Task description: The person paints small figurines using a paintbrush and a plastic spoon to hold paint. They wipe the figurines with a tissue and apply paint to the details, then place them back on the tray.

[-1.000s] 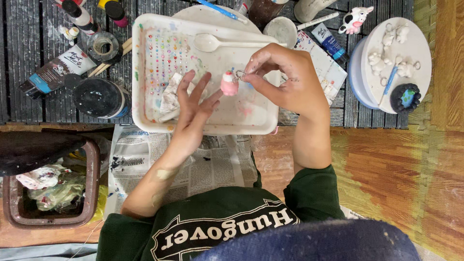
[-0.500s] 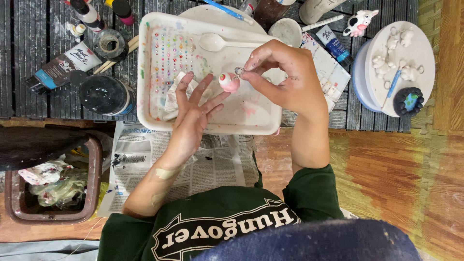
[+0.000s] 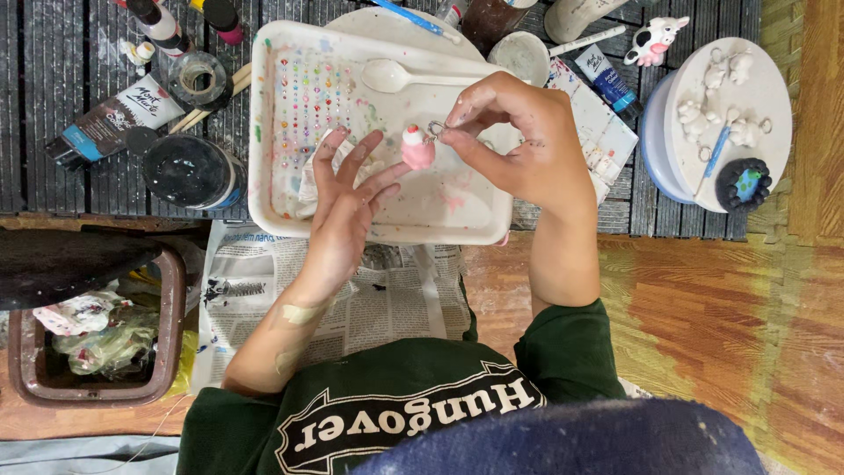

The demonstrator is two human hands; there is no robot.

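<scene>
The left hand [image 3: 345, 204] is reaching over the near rim of the white tray [image 3: 264, 158], fingers spread and released; its fingertips are touching the small pink figurine [image 3: 418, 149] from the left, steadying it rather than gripping it. The right hand [image 3: 519, 141] is coming in from the right with thumb and forefinger pinching a small metal ring [image 3: 435, 129] at the top of the figurine; the remaining fingers are curling loosely. The figurine is being held just above the middle of the tray, between the two hands.

A white spoon [image 3: 396, 77] is lying at the far side of the tray, and rows of coloured dots are covering the tray's left half. A dark round jar [image 3: 189, 171] is standing just left of the tray, with a dark paint tube [image 3: 114, 119] beyond it. Newspaper [image 3: 352, 290] is lying near the person, under the forearms. A round white board [image 3: 738, 97] carrying small white figures is sitting far right, well apart from the hands. A brown bin [image 3: 88, 352] with crumpled wrapping is standing at the near left
</scene>
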